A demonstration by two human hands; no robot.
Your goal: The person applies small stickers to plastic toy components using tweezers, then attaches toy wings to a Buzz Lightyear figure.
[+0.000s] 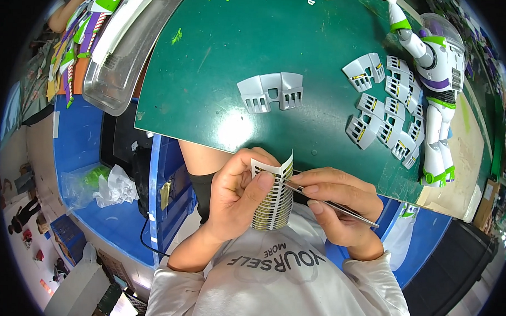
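Lower centre: left hand (236,197) pinches a sticker sheet (272,207); right hand (343,197) clamps tweezers (360,217), tips at the sheet.

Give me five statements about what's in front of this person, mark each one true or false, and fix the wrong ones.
1. The left hand holds a label sheet. True.
2. The right hand holds scissors. False: it holds tweezers.
3. A single gray part lies apart from the grouped gray parts. True.
4. The domed toy figure is left of the grouped gray parts. False: the domed toy figure is to their right.
5. The tabletop is red. False: the tabletop is green.
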